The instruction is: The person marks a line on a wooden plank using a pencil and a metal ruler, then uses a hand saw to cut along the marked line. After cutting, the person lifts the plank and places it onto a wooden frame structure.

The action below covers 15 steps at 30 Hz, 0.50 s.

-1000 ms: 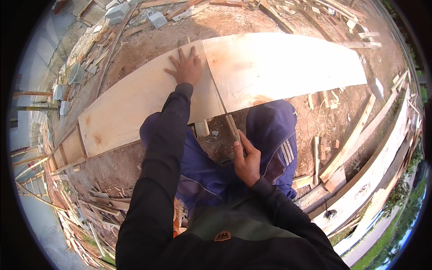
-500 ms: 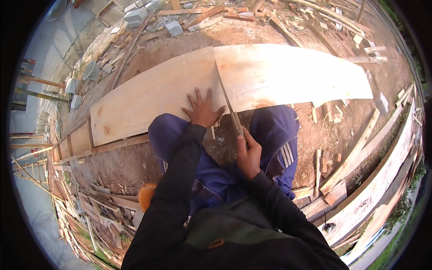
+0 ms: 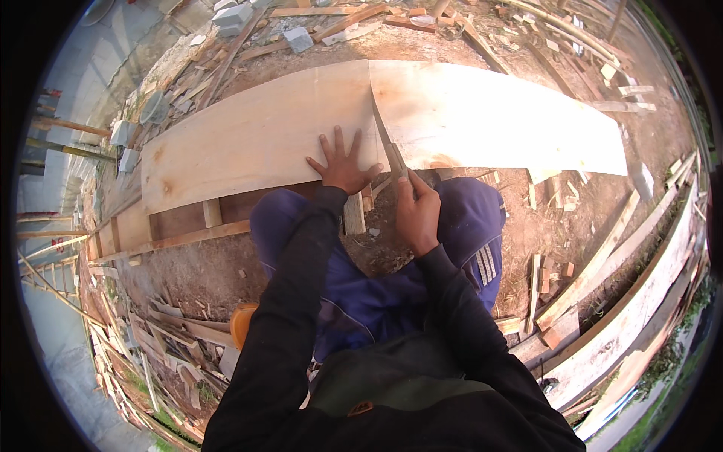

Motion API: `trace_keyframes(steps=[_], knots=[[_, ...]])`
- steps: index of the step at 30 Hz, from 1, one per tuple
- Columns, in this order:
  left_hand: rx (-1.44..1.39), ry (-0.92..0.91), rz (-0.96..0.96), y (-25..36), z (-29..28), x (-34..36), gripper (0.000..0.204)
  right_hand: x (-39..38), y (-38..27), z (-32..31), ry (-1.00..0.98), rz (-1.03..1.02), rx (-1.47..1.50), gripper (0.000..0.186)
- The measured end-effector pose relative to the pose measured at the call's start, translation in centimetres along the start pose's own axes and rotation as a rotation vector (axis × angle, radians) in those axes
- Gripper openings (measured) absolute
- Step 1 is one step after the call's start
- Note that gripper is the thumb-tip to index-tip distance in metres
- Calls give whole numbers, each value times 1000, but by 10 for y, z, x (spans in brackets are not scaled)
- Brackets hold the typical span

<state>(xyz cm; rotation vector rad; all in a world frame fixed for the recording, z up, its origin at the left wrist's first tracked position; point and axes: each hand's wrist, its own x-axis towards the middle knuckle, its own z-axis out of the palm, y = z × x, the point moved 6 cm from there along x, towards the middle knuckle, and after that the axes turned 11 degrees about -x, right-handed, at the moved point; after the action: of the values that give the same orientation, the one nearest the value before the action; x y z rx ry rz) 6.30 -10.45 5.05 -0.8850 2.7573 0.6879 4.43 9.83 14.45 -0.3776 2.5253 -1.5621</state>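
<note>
Pale plywood [image 3: 256, 135], broad and sheet-like, lying crosswise just beyond the knees [image 3: 472, 218] and glaringly sunlit toward the right. Divided near the middle by a dark, narrow line [image 3: 382, 123], broader toward the near edge; cannot tell whether blade, open cut or both. Flat on the plywood, just left of that line, the left grip [image 3: 343, 166], fingers fanned wide, palm down. At the near edge, the right grip [image 3: 419, 215], wrapped around a wooden-handled tool [image 3: 398, 157], angled up and away to the foot of the dark line. Under the left part of the plywood, a wooden frame [image 3: 188, 239] with short crosspieces, showing along the near side and at the left end. Below the left grip, between the knees and the plywood, a wooden block [image 3: 354, 215]. All around, reddish ground [image 3: 196, 275] strewn with scrap wood [image 3: 188, 331]. At right, long boards [image 3: 640, 324]; toward the top left, grey blocks [image 3: 235, 16]; beside the left sleeve [image 3: 279, 316], something orange [image 3: 241, 324], partly hidden.
</note>
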Motion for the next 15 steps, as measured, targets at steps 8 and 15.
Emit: trace_keyframes(steps=[8, 15], knots=[[39, 61, -24, -15, 6, 12, 117, 26, -31, 18, -86, 143, 196, 42], [268, 37, 4, -11, 11, 8, 114, 29, -26, 17, -92, 101, 46, 44]])
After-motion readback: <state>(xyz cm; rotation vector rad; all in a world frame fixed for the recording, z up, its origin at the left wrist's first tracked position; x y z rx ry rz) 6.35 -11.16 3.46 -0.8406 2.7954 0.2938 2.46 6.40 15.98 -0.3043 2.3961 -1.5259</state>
